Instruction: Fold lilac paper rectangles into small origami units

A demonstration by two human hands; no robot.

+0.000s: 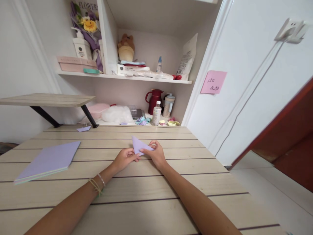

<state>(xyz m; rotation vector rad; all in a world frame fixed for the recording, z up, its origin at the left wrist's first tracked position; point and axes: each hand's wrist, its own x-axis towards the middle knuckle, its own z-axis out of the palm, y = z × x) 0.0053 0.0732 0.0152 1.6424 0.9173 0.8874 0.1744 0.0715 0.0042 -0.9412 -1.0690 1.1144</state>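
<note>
A sheet of purple paper (139,146), folded into a triangle, is held between my two hands above the middle of the slatted desk (146,189). My left hand (126,159) pinches its lower left corner with thumb and fingers. At the right side, my right hand (156,153) grips it, the thumb lying on top of the paper and the fingers behind. Off to the left lies a stack of coloured paper (49,160), purple on top with paler sheets beneath. A small purple paper piece (83,129) rests near the far left edge.
A raised wooden shelf (49,100) on black brackets stands at the back left. Behind the desk are a bottle (156,114), a red jug (155,101), a patterned cup (168,106), a plastic bag (117,114) and folded paper pieces (143,121). A wall is on the right.
</note>
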